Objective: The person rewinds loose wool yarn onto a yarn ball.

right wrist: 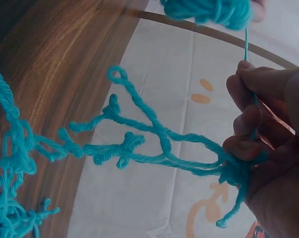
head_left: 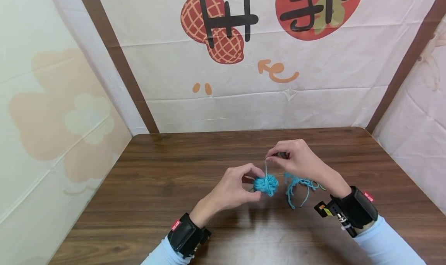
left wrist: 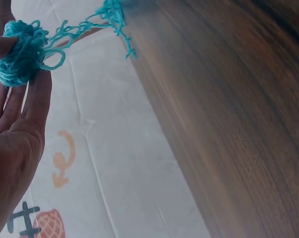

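A small ball of turquoise yarn [head_left: 266, 185] is held between the thumb and fingers of my left hand [head_left: 240, 185], a little above the table. From its top a single strand [head_left: 266, 167] runs taut up to my right hand [head_left: 299, 159], which pinches it between thumb and forefinger. In the right wrist view a knotted bunch of yarn [right wrist: 233, 171] sits against the curled lower fingers of that hand. A loose tangle of the same yarn [head_left: 299, 185] trails below the right hand, with looped, knotted ends [right wrist: 117, 74].
The brown wooden table [head_left: 156, 203] spreads around both hands. Behind it hangs a white printed cloth [head_left: 244, 110], with another cloth [head_left: 69, 114] along the left side. Each wrist wears a black camera strap [head_left: 186, 234].
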The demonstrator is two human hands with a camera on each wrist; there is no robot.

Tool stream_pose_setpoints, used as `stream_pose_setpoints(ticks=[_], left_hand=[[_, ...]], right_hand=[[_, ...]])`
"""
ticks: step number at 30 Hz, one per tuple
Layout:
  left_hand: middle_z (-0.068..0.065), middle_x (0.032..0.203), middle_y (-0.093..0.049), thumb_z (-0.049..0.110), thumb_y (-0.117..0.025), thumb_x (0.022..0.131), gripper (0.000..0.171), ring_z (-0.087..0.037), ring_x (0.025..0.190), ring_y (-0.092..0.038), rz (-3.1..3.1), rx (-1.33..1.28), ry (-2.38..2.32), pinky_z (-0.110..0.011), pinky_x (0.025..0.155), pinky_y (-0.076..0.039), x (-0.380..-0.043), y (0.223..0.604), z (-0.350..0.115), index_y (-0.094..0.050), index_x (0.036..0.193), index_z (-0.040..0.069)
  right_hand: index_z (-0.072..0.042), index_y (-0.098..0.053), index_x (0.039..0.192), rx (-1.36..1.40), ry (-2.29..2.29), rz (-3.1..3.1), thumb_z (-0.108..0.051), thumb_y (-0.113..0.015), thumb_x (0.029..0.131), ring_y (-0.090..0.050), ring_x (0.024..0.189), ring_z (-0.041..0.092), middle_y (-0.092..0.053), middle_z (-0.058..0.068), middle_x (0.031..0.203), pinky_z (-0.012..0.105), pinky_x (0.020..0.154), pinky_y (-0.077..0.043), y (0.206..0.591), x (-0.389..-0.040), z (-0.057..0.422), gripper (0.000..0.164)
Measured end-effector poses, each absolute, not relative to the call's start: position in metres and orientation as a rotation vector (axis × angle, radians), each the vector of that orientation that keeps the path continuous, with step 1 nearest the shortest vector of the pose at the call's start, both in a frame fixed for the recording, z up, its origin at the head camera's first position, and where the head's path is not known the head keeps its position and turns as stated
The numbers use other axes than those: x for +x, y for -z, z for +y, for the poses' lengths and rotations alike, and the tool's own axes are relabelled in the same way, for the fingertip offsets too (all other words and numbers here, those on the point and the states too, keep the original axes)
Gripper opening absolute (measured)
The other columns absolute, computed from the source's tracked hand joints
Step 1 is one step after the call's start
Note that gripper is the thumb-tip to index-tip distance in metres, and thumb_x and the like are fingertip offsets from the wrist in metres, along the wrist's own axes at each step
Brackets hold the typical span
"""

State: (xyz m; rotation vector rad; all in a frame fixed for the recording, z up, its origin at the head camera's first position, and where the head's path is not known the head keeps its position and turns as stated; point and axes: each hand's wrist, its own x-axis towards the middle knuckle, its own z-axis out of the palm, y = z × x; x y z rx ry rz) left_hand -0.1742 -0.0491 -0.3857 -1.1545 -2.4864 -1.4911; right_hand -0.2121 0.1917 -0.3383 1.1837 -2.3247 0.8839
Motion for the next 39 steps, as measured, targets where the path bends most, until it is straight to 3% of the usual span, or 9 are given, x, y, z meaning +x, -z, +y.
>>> stream_pose_setpoints(ticks=[9,31,35,39], left_hand=[[0.003,0.111,-0.072,0.005,-0.078,0.082,0.034,-0.007,0.103,-0.07,-2.492,-1.157,1.507,-0.023,0.092,-0.059,-0.172,0.387,-0.05,-0.067,0.112,0.016],[0.003,0.114,-0.072,0.005,-0.078,0.08,0.036,-0.006,0.102,-0.07,-2.484,-1.201,1.597,-0.026,0.091,-0.06,-0.165,0.385,-0.052,-0.067,0.112,0.017],[-0.005,0.117,-0.071,0.002,-0.078,0.081,0.035,-0.008,0.101,-0.07,-2.431,-1.205,1.77,-0.026,0.089,-0.061,-0.164,0.386,-0.051,-0.067,0.112,0.014],[-0.014,0.12,-0.068,-0.003,-0.076,0.082,0.034,-0.008,0.102,-0.07,-2.263,-1.145,2.071,-0.027,0.088,-0.062,-0.165,0.385,-0.053,-0.064,0.113,0.001]], right_hand=[[-0.016,-0.08,0.093,1.074,-0.926,-2.436,-0.006,-0.077,0.089,-0.049,0.057,0.004,-0.072,-0.012,0.082,0.02,0.052,-0.042,0.337,-0.218,0.199,0.011],[-0.016,-0.08,0.097,0.86,-0.955,-2.539,-0.013,-0.074,0.093,-0.061,0.064,0.009,-0.074,-0.005,0.081,0.023,0.057,-0.049,0.343,-0.234,0.211,0.007],[-0.016,-0.08,0.099,0.836,-0.961,-2.564,-0.015,-0.073,0.094,-0.062,0.067,0.009,-0.075,-0.005,0.084,0.024,0.059,-0.05,0.343,-0.236,0.213,0.008],[-0.017,-0.08,0.1,0.82,-0.965,-2.573,-0.017,-0.073,0.095,-0.063,0.067,0.011,-0.076,-0.005,0.087,0.024,0.059,-0.049,0.345,-0.237,0.216,0.009]])
